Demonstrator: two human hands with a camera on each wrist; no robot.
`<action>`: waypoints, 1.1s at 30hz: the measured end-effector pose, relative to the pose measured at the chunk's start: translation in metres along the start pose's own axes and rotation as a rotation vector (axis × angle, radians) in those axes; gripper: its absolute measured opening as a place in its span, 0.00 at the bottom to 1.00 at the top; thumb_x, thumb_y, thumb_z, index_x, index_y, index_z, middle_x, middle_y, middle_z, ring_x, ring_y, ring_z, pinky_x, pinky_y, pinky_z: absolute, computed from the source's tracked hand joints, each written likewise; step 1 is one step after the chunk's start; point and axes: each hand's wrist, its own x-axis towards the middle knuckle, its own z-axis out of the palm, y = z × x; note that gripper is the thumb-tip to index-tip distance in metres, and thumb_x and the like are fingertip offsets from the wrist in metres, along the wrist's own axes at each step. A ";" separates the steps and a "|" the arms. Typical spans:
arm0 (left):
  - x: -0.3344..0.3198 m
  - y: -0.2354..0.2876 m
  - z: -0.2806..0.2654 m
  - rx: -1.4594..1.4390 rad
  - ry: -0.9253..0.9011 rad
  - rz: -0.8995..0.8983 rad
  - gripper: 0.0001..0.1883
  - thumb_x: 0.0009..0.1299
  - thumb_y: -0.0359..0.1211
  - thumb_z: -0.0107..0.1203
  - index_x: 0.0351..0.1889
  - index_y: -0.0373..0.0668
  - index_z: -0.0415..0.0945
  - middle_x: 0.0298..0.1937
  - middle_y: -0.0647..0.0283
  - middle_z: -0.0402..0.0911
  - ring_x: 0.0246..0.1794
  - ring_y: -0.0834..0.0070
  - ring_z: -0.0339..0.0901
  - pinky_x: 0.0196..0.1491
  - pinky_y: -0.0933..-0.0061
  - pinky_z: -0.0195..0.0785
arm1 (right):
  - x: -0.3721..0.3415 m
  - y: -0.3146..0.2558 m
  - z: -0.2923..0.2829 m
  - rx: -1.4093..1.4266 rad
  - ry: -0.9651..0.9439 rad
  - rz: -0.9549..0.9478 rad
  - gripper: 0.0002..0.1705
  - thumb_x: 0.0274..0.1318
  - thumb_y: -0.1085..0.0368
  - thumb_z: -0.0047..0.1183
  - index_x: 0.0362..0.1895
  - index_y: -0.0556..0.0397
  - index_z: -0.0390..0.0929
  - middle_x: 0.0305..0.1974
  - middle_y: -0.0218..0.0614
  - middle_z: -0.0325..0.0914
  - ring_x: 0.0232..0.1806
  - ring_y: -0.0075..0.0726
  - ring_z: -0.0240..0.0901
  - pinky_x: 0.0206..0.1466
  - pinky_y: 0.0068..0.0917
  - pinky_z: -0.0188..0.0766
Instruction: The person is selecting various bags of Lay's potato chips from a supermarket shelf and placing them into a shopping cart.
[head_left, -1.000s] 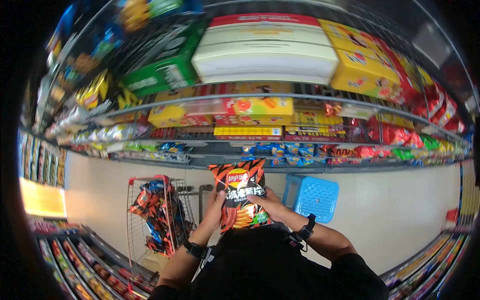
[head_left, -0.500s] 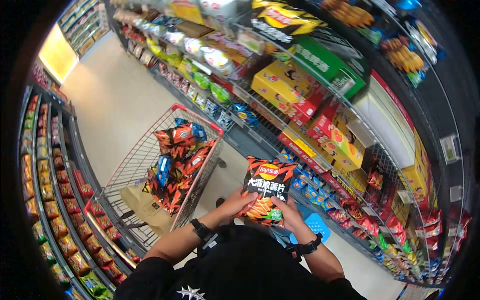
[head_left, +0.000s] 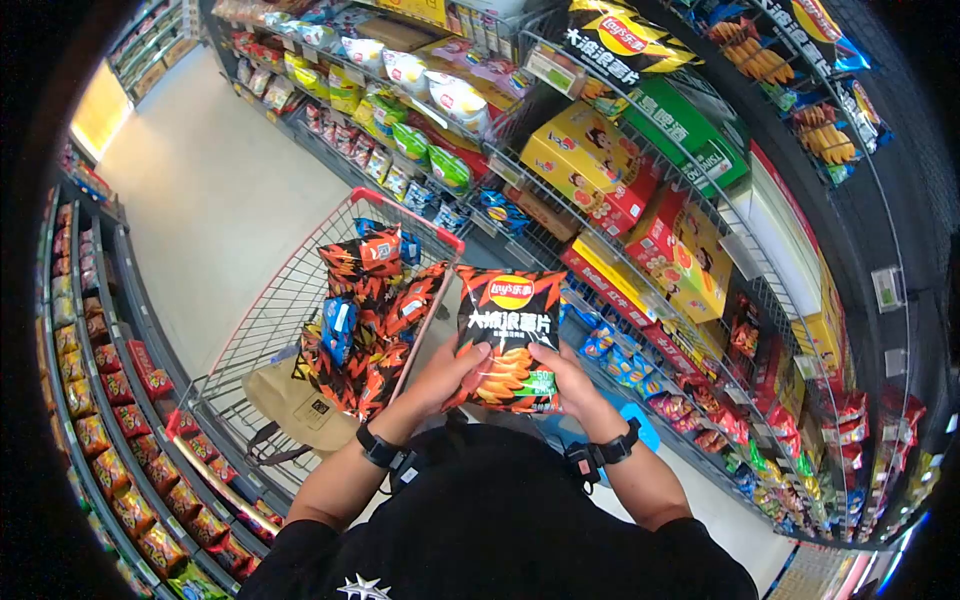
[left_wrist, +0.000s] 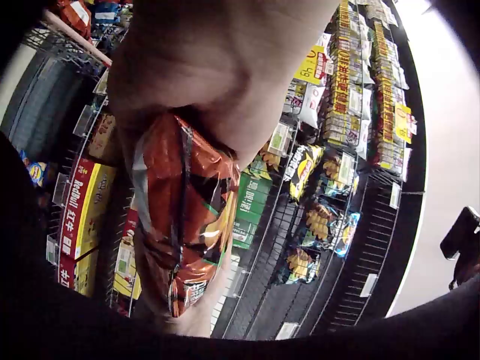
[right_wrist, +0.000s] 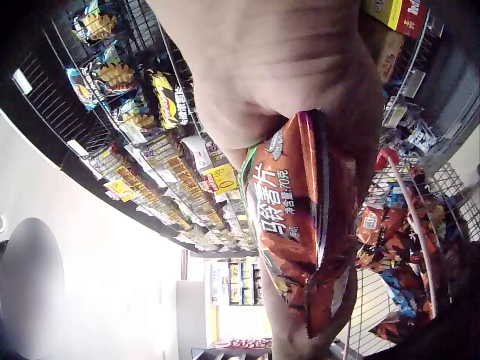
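Note:
A black and orange bag of chips [head_left: 508,325] is held upright in front of the person's chest in the head view, its printed front facing up. The left hand [head_left: 447,375] grips its left side with the thumb on the front. On the right side the right hand [head_left: 572,380] grips it the same way. In the left wrist view the bag [left_wrist: 187,217] shows edge-on below the left hand [left_wrist: 210,67]. The right wrist view has the bag's edge [right_wrist: 304,217] beneath the right hand [right_wrist: 292,75]. Fingers behind the bag are hidden in the head view.
A wire shopping cart [head_left: 275,290] with a red rim, holding several chip bags [head_left: 375,300] and a tan bag [head_left: 300,405], stands at left. Shelves with yellow boxes [head_left: 590,150] and snacks run along the right. A blue stool [head_left: 640,425] is partly hidden behind the right arm.
The head view has turned toward the cart and aisle, which now sit nearer the middle. Both hands still hold the bag, which appears closer to the cart's rim than half a second ago.

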 end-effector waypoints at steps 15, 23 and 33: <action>0.021 0.024 -0.018 0.555 0.213 0.490 0.28 0.66 0.33 0.61 0.63 0.39 0.63 0.47 0.61 0.74 0.47 0.77 0.72 0.52 0.75 0.67 | 0.021 -0.009 0.017 -0.195 0.185 -0.299 0.30 0.57 0.69 0.57 0.62 0.57 0.61 0.53 0.40 0.75 0.51 0.35 0.75 0.55 0.34 0.74; 0.013 0.040 0.007 0.431 0.083 0.485 0.41 0.62 0.37 0.65 0.70 0.40 0.52 0.58 0.57 0.69 0.59 0.72 0.68 0.59 0.69 0.66 | 0.015 -0.007 0.022 -0.583 -0.112 -0.499 0.39 0.55 0.68 0.60 0.68 0.55 0.56 0.65 0.40 0.59 0.62 0.37 0.63 0.58 0.34 0.71; 0.026 0.029 0.010 0.151 -0.129 0.189 0.26 0.65 0.33 0.61 0.60 0.36 0.66 0.54 0.62 0.77 0.53 0.76 0.74 0.58 0.70 0.66 | 0.000 -0.039 -0.013 -0.197 0.007 -0.630 0.31 0.56 0.64 0.61 0.61 0.57 0.64 0.57 0.36 0.71 0.58 0.30 0.67 0.59 0.30 0.67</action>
